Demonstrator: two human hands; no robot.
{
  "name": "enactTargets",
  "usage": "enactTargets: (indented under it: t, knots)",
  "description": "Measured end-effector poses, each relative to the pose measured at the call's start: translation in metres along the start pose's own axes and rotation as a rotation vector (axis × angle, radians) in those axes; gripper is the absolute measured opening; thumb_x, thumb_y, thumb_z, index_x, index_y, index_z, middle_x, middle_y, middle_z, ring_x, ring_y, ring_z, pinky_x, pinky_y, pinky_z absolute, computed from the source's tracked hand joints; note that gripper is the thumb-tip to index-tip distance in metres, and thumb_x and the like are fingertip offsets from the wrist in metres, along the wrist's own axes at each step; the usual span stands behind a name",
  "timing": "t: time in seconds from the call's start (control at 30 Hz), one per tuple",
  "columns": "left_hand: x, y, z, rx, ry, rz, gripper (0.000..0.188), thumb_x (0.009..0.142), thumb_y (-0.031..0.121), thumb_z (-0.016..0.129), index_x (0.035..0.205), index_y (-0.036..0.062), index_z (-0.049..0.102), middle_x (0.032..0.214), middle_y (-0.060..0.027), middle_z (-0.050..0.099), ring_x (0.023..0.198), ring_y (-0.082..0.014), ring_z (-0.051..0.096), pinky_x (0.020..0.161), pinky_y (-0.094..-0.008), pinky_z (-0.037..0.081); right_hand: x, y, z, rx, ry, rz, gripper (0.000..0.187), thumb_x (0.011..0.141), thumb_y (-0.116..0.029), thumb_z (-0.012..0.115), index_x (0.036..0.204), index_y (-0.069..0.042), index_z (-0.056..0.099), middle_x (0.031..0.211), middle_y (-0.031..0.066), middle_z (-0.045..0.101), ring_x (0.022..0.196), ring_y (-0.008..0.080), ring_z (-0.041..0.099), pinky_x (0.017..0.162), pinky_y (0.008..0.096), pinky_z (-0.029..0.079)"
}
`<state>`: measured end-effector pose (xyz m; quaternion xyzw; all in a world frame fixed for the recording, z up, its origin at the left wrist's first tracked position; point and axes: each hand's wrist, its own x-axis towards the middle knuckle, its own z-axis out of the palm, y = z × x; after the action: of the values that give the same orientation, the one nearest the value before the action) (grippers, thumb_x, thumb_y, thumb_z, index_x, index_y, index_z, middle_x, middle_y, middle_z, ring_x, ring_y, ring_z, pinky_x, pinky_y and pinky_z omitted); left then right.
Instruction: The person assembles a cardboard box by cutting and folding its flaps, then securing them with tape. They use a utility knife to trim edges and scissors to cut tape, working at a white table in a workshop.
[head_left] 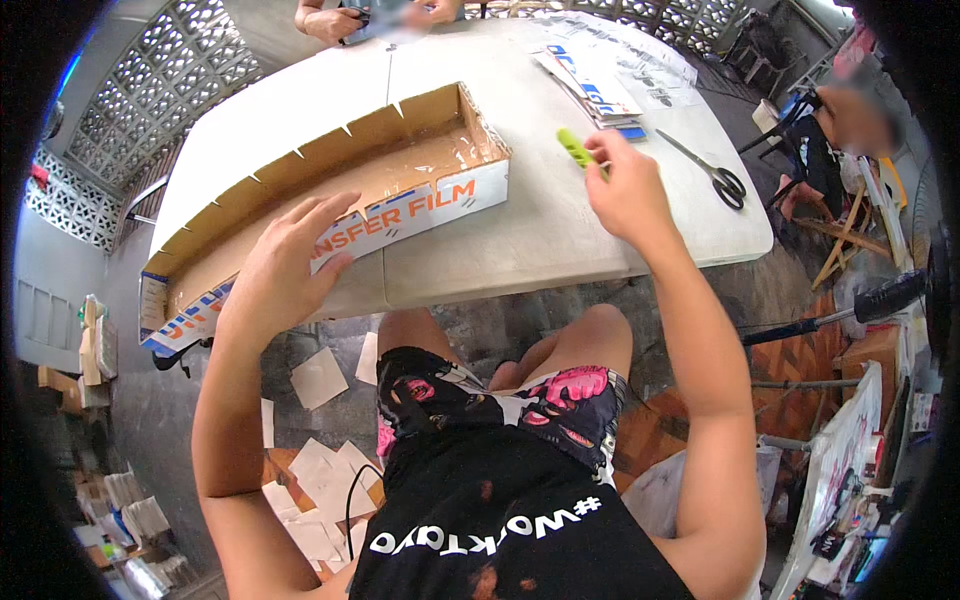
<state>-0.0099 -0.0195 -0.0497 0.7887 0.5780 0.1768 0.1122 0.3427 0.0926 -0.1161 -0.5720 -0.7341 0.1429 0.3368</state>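
Note:
A long, shallow cardboard box (430, 207) lies on the white table, its open side up. Its outside is white with orange and blue print, and slits run down from the top edge of its far wall. Over the near wall, toward the box's left half, is my left hand (285, 255), fingers extended and apart; whether it touches the cardboard I cannot tell. My right hand (632, 190) is closed on a lime-green box cutter (574, 148), held above the table to the right of the box. Its blade is not visible.
Black-handled scissors (728, 187) lie right of my right hand. Behind them are a stack of printed cardboard pieces (598, 88) and printed sheets (650, 60). Another person's hands (335, 22) are at the table's far edge. Cardboard pieces (320, 378) lie on the floor.

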Motion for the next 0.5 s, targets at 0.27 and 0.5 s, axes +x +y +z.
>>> enactTargets:
  t: [0.27,0.5]
  knots:
    - [0.037,0.068,0.07,-0.447,0.254,0.218,0.035,0.086,0.007,0.073,0.12,-0.0006,0.065,0.102,-0.0115,0.068,0.089,-0.0227,0.068,0.077,-0.0358,0.054,-0.123,-0.03,-0.004,1.202,0.066,0.482,0.021,0.101,0.001,0.057,0.122,0.001,0.056,0.105,0.0102,0.068,0.088,0.0177,0.07,0.072,0.0318,0.059]
    - [0.028,0.111,0.128,-0.905,-0.059,-0.213,0.023,0.089,0.014,0.076,0.092,-0.0057,0.064,0.071,-0.0042,0.064,0.066,-0.0067,0.059,0.056,-0.0268,0.048,-0.172,-0.054,0.019,0.923,-0.019,0.224,0.034,0.093,0.002,0.068,0.125,0.002,0.058,0.113,0.0125,0.068,0.099,0.0215,0.069,0.089,0.0335,0.055]
